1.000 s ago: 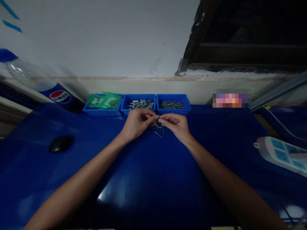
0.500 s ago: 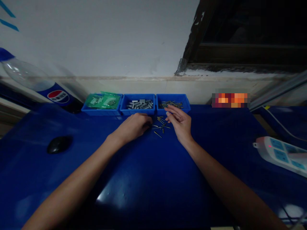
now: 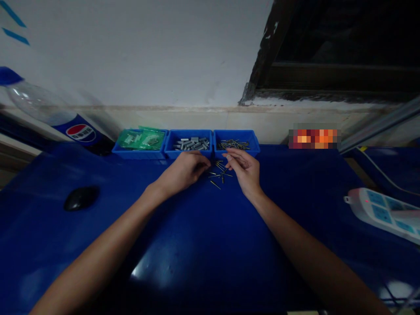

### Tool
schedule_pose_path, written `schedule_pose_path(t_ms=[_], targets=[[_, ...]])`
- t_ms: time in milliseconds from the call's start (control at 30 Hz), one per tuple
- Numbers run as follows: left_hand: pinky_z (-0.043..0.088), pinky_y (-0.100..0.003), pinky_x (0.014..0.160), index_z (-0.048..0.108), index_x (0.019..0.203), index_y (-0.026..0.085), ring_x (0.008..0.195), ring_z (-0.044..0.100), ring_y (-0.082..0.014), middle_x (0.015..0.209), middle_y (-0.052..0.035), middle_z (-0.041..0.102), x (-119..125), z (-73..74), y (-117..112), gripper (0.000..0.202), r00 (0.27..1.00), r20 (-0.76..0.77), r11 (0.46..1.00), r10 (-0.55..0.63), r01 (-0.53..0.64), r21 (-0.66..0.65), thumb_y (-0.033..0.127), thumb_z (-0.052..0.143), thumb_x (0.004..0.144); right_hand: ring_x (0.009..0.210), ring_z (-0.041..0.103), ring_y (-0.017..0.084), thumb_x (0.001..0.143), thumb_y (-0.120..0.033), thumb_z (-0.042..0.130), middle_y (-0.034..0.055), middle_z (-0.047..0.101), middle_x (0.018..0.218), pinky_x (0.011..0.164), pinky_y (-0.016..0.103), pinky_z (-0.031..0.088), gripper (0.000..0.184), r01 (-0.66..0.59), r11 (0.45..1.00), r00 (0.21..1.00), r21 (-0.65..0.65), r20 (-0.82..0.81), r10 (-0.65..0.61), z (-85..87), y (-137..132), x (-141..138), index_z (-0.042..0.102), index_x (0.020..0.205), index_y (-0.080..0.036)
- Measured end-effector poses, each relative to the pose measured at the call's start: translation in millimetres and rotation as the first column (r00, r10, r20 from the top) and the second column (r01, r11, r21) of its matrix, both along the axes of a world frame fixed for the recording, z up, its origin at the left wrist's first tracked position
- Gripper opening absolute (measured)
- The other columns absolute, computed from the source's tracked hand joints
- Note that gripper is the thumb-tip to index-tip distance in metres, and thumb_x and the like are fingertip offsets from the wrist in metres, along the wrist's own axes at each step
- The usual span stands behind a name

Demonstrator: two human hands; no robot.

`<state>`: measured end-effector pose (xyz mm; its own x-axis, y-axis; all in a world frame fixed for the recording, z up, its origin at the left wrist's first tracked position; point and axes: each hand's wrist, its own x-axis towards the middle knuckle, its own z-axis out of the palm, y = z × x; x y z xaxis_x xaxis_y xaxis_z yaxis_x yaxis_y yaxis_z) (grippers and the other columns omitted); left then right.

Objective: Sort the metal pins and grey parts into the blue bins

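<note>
Several thin brass-coloured pins [image 3: 215, 185] lie loosely scattered on the blue tabletop [image 3: 210, 245] between my hands. My left hand [image 3: 187, 168] is closed at the left edge of the pins, its thumb and fingers pinched together; what they hold, if anything, is too small to make out. On the other side, my right hand [image 3: 246, 170] hovers by the front of the right blue bin [image 3: 254, 152], which holds many similar thin pins [image 3: 233, 144]. Its thumb lies close against the bent fingers, and I cannot make out anything between them.
The middle blue bin [image 3: 188, 154] holds short grey metal pieces [image 3: 193, 143]; the left blue bin [image 3: 139, 155] holds green plastic packets [image 3: 152, 138]. A Pepsi bottle [image 3: 80, 131] and black mouse [image 3: 81, 198] are at left. A white power strip [image 3: 380, 210] lies at right.
My left hand has shifted slightly up and right, its fingertips drawing closer together. The right hand's fingertips have moved slightly down and left. Bins and scattered pins look much the same.
</note>
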<state>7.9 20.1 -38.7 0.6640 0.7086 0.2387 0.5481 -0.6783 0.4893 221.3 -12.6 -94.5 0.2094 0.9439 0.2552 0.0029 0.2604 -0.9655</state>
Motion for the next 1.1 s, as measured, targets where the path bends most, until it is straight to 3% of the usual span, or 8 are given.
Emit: schedule_pose_path(t_ms=[167,333,500,700,900,1000,1100], targets=[[0.057,-0.027,0.073,0.079,0.091,0.016,0.073,0.073,-0.0171,0.086,-0.0049,0.08,3,5.4,-2,0.011,0.985,0.15,0.989,0.084,-0.063,-0.137,0.023,0.07,0.091,0.07,0.072,0.017,0.089,-0.041,0.077,0.0057,0.082,0.099,0.068,0.035,0.061,0.023,-0.039,0.999,0.999,0.015,-0.005,0.039,1.3,0,-1,0.079,0.106,-0.025],[0.059,-0.026,0.072,0.078,0.089,0.015,0.075,0.074,-0.0172,0.083,-0.0057,0.08,8,6.0,-6,0.016,0.925,0.335,0.951,0.182,-0.079,-0.298,0.03,0.077,0.087,0.07,0.072,0.017,0.09,-0.044,0.077,0.0042,0.081,0.091,0.067,0.033,0.06,0.023,-0.128,0.992,0.992,-0.008,-0.006,0.128,2.8,-1,-2,0.08,0.102,-0.025],[0.062,-0.027,0.074,0.077,0.087,0.014,0.076,0.075,-0.0175,0.084,-0.0076,0.08,10,4.9,-6,0.016,0.868,0.421,0.919,0.261,-0.09,-0.384,0.028,0.081,0.082,0.076,0.075,0.018,0.088,-0.045,0.079,0.0045,0.081,0.09,0.072,0.035,0.062,0.024,-0.217,0.976,0.976,-0.035,0.017,0.218,3.0,-3,-3,0.081,0.1,-0.025],[0.06,-0.026,0.069,0.076,0.083,0.013,0.072,0.073,-0.016,0.08,-0.0075,0.079,10,2.4,-5,0.014,0.87,0.411,0.914,0.27,-0.098,-0.394,0.026,0.08,0.081,0.073,0.074,0.018,0.08,-0.036,0.087,0.003,0.081,0.086,0.072,0.034,0.06,0.016,-0.255,0.967,0.967,-0.01,-0.025,0.255,1.5,-1,-2,0.083,0.091,-0.025],[0.06,-0.026,0.072,0.076,0.084,0.013,0.073,0.074,-0.0164,0.081,-0.0059,0.079,9,-1.8,-3,0.013,0.896,0.374,0.926,0.24,-0.096,-0.366,0.026,0.077,0.084,0.072,0.073,0.017,0.077,-0.037,0.088,0.0022,0.081,0.085,0.072,0.033,0.061,0.019,-0.253,0.966,0.964,-0.052,-0.097,0.248,1.2,0,0,0.083,0.091,-0.025],[0.062,-0.03,0.078,0.076,0.093,0.013,0.079,0.077,-0.0189,0.088,-0.007,0.081,8,-3.6,-3,0.014,0.918,0.317,0.947,0.24,-0.15,-0.283,0.026,0.074,0.088,0.07,0.072,0.017,0.076,-0.037,0.088,0.0019,0.08,0.083,0.069,0.034,0.062,0.019,-0.206,0.977,0.975,-0.059,-0.095,0.2,1.4,0,0,0.083,0.09,-0.025],[0.063,-0.038,0.088,0.077,0.104,0.014,0.09,0.078,-0.0236,0.1,-0.0095,0.082,6,-4.7,-3,0.017,0.959,0.183,0.974,0.216,-0.199,-0.111,0.023,0.068,0.093,0.069,0.071,0.017,0.078,-0.036,0.087,0.0027,0.081,0.087,0.066,0.033,0.061,0.02,-0.081,0.997,0.993,-0.018,-0.086,0.079,1.4,-1,0,0.082,0.094,-0.025]])
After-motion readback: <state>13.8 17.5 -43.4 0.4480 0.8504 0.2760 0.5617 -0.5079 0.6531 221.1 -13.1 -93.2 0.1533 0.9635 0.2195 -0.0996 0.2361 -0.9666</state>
